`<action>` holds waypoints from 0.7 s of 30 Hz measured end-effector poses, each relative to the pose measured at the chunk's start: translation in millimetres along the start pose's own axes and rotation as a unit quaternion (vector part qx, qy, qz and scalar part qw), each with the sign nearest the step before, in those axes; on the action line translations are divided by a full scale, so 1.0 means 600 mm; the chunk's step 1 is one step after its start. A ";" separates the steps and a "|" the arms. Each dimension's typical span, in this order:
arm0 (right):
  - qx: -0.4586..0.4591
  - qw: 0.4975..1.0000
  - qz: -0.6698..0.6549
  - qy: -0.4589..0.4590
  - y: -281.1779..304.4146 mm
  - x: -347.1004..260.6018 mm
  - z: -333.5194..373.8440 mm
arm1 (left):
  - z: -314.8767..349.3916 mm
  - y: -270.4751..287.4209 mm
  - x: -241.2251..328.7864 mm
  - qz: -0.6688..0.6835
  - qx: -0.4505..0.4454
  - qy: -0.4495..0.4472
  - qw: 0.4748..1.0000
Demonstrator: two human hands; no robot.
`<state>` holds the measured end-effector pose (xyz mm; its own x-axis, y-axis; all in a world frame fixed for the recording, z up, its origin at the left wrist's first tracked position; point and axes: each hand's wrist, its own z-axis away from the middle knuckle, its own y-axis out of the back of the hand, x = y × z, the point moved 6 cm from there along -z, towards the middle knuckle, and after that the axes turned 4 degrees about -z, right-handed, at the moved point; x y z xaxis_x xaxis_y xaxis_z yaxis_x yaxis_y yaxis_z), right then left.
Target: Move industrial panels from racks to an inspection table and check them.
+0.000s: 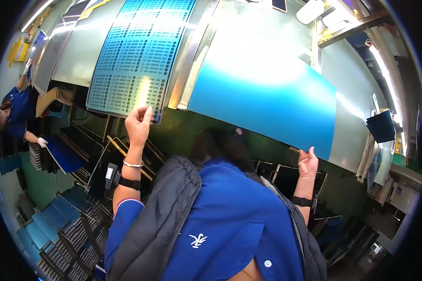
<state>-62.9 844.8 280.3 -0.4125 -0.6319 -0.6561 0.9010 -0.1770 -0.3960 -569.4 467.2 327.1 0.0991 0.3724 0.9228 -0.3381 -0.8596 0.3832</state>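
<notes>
My left hand (138,125) is closed in a pinch at the near edge of a blue-green panel (131,61) printed with rows of small dark marks. That panel lies on the worktop at left, its near edge jutting over the front. At right, my right hand (307,162) has its thumb and fingers at the near edge of a plain, glossy blue sheet (267,100). This sheet rests flat on another work surface, and strong glare washes out its far part. Some of the right fingers are hidden beneath the edge.
A metal rail (185,65) runs between the two surfaces. Below at left stand racks (75,229) of stacked panels. Another person (16,110) at far left holds a dark blue panel (63,152). A dark square plate (380,126) is at far right.
</notes>
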 end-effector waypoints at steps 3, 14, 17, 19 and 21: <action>0.005 1.000 -0.008 -0.003 -0.009 -0.020 -0.016 | -0.022 -0.005 0.023 -0.097 -0.033 -0.032 0.994; 0.003 0.876 0.476 -0.082 -0.081 -0.066 0.062 | 0.009 -0.032 0.025 -0.443 -0.184 -0.212 0.851; -0.201 0.839 0.505 0.037 -0.240 -0.054 0.033 | 0.010 -0.013 0.019 -0.417 -0.204 -0.229 0.856; -0.327 0.763 0.547 0.109 -0.424 0.021 0.015 | 0.006 -0.011 0.010 -0.401 -0.204 -0.254 0.856; -0.456 0.676 0.546 0.192 -0.584 0.150 -0.014 | 0.012 -0.018 0.016 -0.387 -0.216 -0.292 0.847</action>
<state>-416.6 856.4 354.7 0.2699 0.2627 -0.9264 0.3116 0.8865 0.3421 -558.1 477.4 332.4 0.8516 0.4211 0.3123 -0.2580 -0.1819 0.9489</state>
